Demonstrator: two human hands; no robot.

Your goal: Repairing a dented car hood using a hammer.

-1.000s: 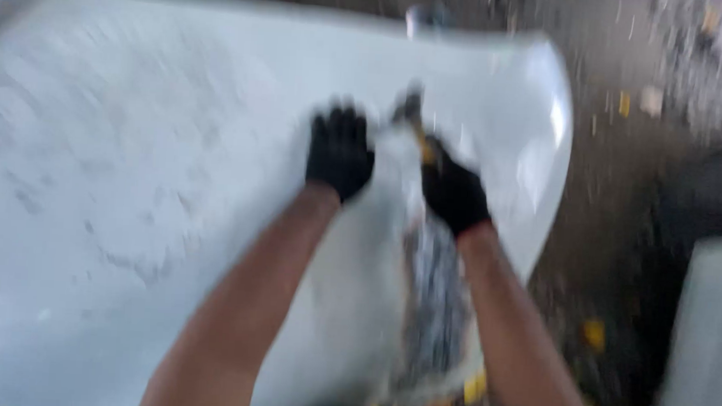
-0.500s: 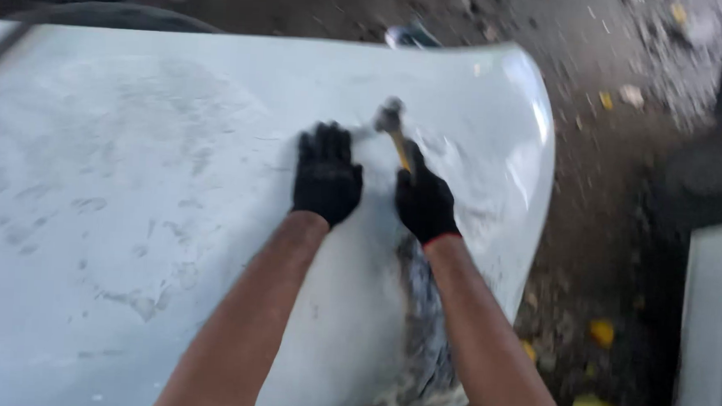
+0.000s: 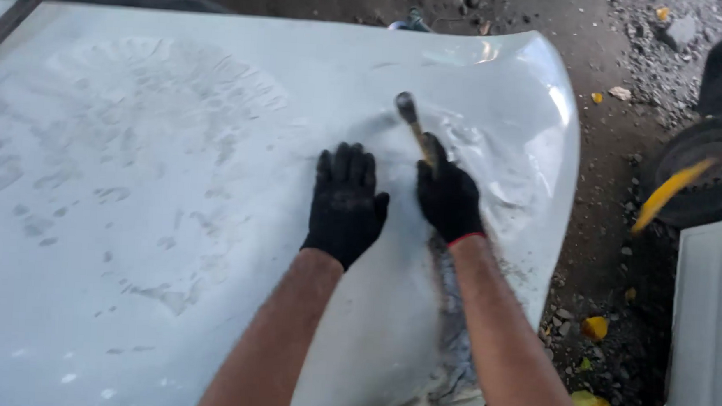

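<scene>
A large pale grey-white car body panel (image 3: pixel 171 218) lies flat below me, dusty and dented near its right edge. My left hand (image 3: pixel 344 204), in a black glove, rests flat on the panel with its fingers spread. My right hand (image 3: pixel 448 195), also gloved in black, grips the wooden handle of a small hammer (image 3: pixel 408 115). The hammer's metal head points away from me and sits at the panel's surface beside a crumpled, shiny dent (image 3: pixel 495 165). A scraped, dark strip of bare metal (image 3: pixel 453 340) runs under my right forearm.
Dirt ground with gravel and yellow leaves (image 3: pixel 593 326) lies right of the panel. A black tyre (image 3: pixel 709 164) with a yellow strip across it stands at the right. Another pale panel (image 3: pixel 713 328) fills the lower right corner.
The view has steadied and drawn closer. My hands have shifted slightly on the panel, and the hammer head has come down toward the dented area.
</scene>
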